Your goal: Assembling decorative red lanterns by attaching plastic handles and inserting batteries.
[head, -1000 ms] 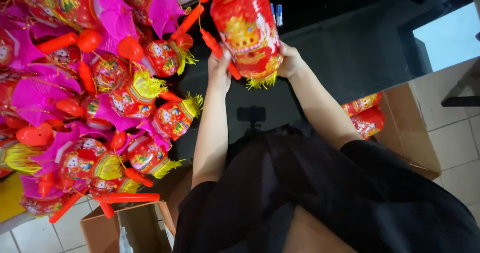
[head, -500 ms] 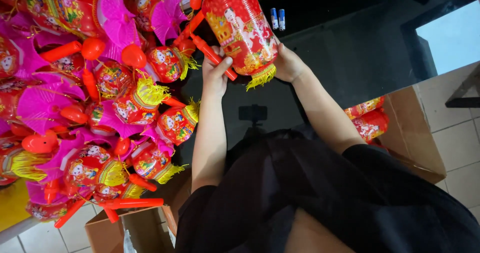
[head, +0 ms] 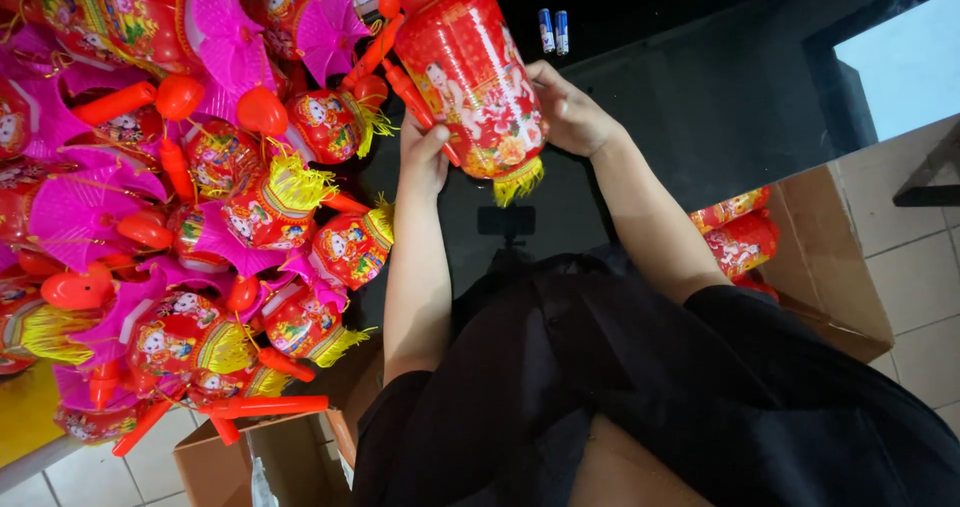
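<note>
Two hands clasp one red lantern [head: 470, 77] above the dark bench [head: 680, 77]: left hand [head: 424, 157] pinching its red handle [head: 420, 107], right hand [head: 566, 112] pressed against its side.

Lantern [head: 470, 82]: glossy printed plastic w/ yellow thread tassel; table [head: 700, 97] dark, glossy; box [head: 840, 257] matt cardboard.

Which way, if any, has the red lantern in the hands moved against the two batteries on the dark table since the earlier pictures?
Cannot tell. The red lantern now sits left of and slightly below the two batteries, but the head camera itself shifted, and the batteries were hidden at first.
</note>
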